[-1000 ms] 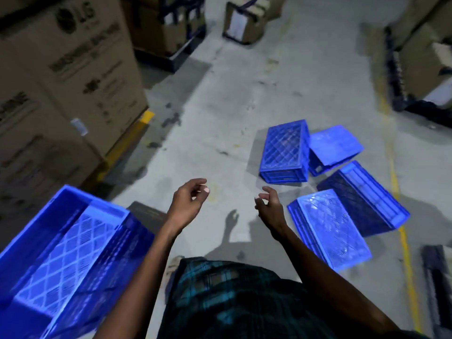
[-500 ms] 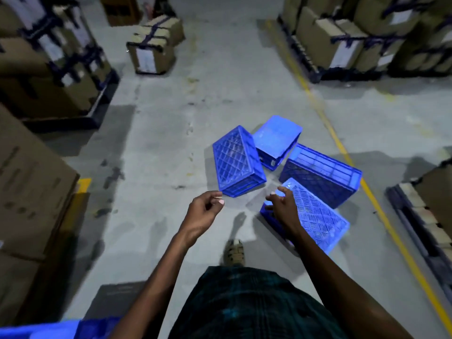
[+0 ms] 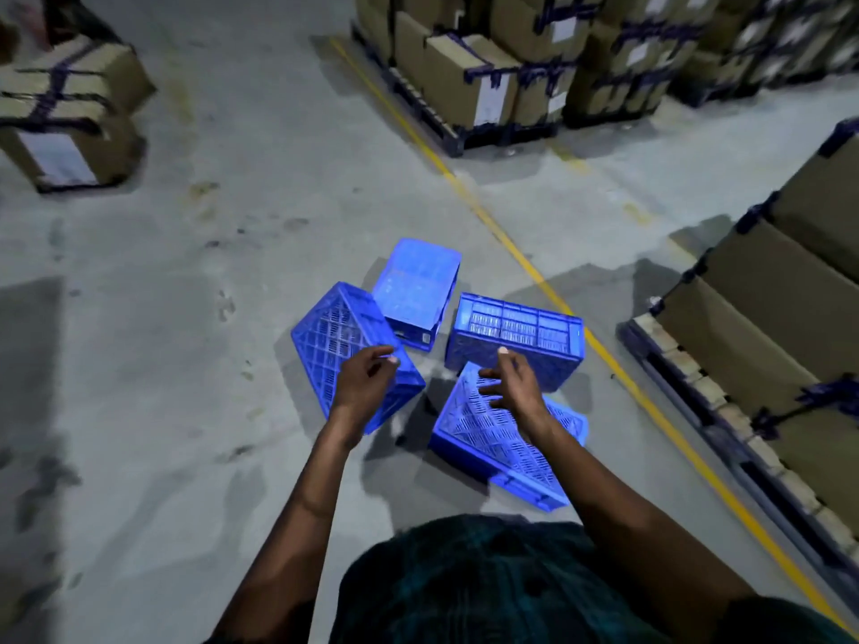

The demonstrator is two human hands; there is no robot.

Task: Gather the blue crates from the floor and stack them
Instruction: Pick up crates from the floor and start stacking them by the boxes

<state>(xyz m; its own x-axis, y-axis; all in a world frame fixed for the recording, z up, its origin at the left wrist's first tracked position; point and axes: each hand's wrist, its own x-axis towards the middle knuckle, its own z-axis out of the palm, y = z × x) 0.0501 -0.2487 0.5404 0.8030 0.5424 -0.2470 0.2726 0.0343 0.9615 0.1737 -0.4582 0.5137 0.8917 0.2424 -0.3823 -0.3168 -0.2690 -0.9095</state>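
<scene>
Several blue crates lie scattered on the grey floor ahead of me. One crate (image 3: 331, 337) lies overturned at the left, its lattice base up. Behind it sits a smaller overturned crate (image 3: 416, 283). To the right a crate (image 3: 525, 327) lies on its side. The nearest crate (image 3: 492, 439) lies tilted with its lattice base up. My left hand (image 3: 365, 385) hovers over the left crate with loosely curled fingers and holds nothing. My right hand (image 3: 511, 385) hovers above the nearest crate, fingers relaxed, holding nothing.
Pallets of strapped cardboard boxes (image 3: 520, 62) stand at the back. More boxes on a pallet (image 3: 762, 327) line the right side. A strapped box (image 3: 65, 113) sits at the far left. A yellow floor line (image 3: 502, 234) runs diagonally past the crates.
The view has turned right and closed in on the crates; the blue stack at lower left has left the frame. Both hands now hover over the crates.
</scene>
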